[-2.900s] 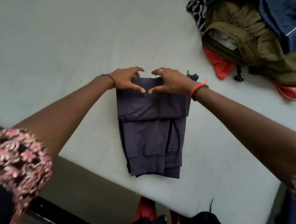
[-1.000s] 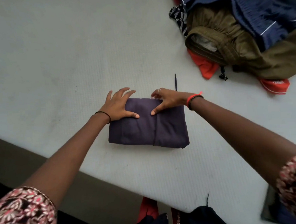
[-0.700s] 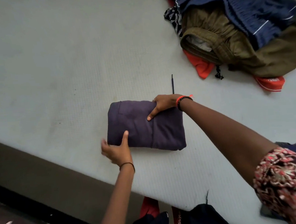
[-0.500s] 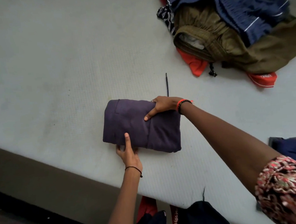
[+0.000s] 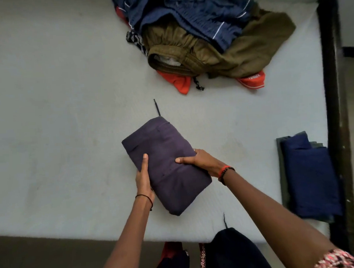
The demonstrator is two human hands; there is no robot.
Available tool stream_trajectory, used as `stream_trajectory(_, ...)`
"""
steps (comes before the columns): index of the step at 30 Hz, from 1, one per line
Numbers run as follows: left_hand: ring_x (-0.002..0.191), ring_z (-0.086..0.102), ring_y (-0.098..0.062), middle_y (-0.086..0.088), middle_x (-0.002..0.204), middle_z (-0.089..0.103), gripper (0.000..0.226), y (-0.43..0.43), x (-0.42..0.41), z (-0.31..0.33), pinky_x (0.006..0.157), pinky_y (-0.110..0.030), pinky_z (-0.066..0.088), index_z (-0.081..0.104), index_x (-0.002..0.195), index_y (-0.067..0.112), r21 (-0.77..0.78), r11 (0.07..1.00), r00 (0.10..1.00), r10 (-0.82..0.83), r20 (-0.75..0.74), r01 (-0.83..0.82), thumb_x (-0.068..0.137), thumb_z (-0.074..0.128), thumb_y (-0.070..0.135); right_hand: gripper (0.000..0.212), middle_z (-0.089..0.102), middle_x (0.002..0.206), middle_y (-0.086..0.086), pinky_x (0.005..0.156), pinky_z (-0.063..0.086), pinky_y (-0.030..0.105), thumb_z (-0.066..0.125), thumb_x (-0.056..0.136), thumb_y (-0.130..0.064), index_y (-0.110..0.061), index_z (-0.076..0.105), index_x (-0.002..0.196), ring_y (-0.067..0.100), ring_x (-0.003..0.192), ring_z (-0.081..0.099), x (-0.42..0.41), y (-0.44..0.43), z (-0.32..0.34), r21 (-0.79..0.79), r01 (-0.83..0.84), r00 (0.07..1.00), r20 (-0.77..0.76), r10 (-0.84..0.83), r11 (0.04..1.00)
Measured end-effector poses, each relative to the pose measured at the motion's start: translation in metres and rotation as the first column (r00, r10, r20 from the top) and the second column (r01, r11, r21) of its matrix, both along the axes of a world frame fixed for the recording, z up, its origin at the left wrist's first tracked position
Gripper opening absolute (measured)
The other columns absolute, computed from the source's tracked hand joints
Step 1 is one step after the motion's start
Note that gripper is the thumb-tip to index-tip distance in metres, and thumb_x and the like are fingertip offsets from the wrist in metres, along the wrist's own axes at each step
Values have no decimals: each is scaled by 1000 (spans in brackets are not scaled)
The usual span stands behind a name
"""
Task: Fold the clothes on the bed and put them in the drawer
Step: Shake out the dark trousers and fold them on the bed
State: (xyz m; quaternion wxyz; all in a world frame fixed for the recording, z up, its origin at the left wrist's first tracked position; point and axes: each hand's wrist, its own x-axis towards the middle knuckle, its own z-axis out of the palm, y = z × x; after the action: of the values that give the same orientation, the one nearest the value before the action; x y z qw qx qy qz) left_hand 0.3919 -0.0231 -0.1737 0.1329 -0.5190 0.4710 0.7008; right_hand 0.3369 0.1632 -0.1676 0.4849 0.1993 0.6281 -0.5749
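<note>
A folded dark purple garment point(image 5: 165, 155) lies at an angle on the pale grey bed point(image 5: 57, 120). My left hand point(image 5: 143, 181) grips its left edge, thumb on top and fingers underneath. My right hand point(image 5: 200, 161) holds its right side, thumb across the top. A thin dark drawstring point(image 5: 157, 107) sticks out from the garment's far end. A heap of unfolded clothes lies at the far side: navy shorts point(image 5: 195, 14), an olive garment point(image 5: 218, 52) and an orange-red piece point(image 5: 179, 83). No drawer is in view.
A stack of folded navy clothes point(image 5: 311, 179) sits at the right edge of the bed, beside a dark wooden bed frame point(image 5: 336, 103). Dark and red garments point(image 5: 227, 255) hang over the near edge. The floor point(image 5: 45, 262) lies below at the left.
My left hand left the top and took the near edge; my right hand went from the far edge to the right side. The bundle has turned to lie diagonally.
</note>
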Motion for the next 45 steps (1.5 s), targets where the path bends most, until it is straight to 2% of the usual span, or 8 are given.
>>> stream_trajectory(8, 103, 66, -19, 2, 114, 69, 55, 105, -5, 16, 95, -40, 52, 60, 122, 25, 128, 877, 885, -465, -24, 464, 75, 72, 52, 38, 73, 105, 0, 88, 54, 34, 79, 74, -26, -13, 67, 108, 17, 98, 68, 104, 102, 23, 65, 549, 834, 24, -551, 833)
stream_trajectory(17, 107, 62, -14, 6, 116, 65, 36, 227, 9, 9, 99, -35, 48, 58, 116, 27, 180, 646, 667, -739, -95, 741, 86, 61, 48, 27, 73, 101, -1, 75, 54, 22, 74, 80, -18, -16, 65, 106, 12, 92, 69, 161, 214, 16, 145, 726, 684, -50, -728, 673)
stream_trajectory(21, 110, 57, -26, -5, 111, 61, 23, 230, -5, -3, 98, -34, 42, 63, 103, 19, -293, 517, 546, -838, 21, 804, 100, 42, 28, 39, 71, 108, -1, 83, 53, 24, 78, 75, -23, -16, 64, 111, 13, 99, 67, 168, 235, -4, 140, 717, 693, -32, -721, 683)
stream_trajectory(25, 118, 49, -33, -15, 126, 49, 33, 193, -21, -5, 101, -44, 32, 51, 119, 5, -662, 341, 693, -611, 383, 667, 94, 55, 26, 49, 70, 112, -1, 93, 50, 30, 80, 70, -27, -17, 63, 114, 14, 103, 66, 168, 242, -9, 88, 677, 734, -6, -679, 731)
stream_trajectory(28, 115, 50, -37, -22, 126, 49, 54, 170, -18, -13, 99, -43, 36, 47, 117, -3, -521, 430, 666, -588, 459, 738, 84, 69, 34, 50, 69, 110, -7, 86, 51, 22, 81, 71, -20, -24, 58, 115, 8, 101, 65, 166, 240, -4, 96, 701, 713, -87, -696, 707)
stream_trajectory(35, 99, 62, -32, -10, 93, 61, 21, 192, 0, -18, 69, -9, 44, 53, 97, 7, -463, 466, 582, -801, 142, 754, 84, 58, -8, 62, 63, 107, -15, 69, 46, 5, 80, 72, -9, -30, 48, 121, -7, 91, 61, 155, 253, 7, 95, 593, 804, -127, -581, 800)
stream_trajectory(39, 99, 61, -18, -3, 108, 65, 21, 221, 12, -18, 83, -19, 50, 61, 109, 13, -260, 329, 341, -940, 1, 908, 95, 47, 5, 64, 63, 111, -13, 70, 47, 5, 80, 73, -10, -28, 48, 125, -1, 97, 60, 154, 255, 4, 104, 593, 804, -122, -581, 798)
stream_trajectory(45, 116, 55, -19, -1, 123, 59, 40, 206, 16, -26, 99, -34, 43, 51, 126, 19, -80, 348, 337, -933, -126, 934, 103, 27, 40, 55, 68, 114, 0, 84, 51, 21, 79, 71, -3, -25, 57, 117, 12, 103, 64, 171, 253, -2, 100, 658, 753, -80, -653, 746)
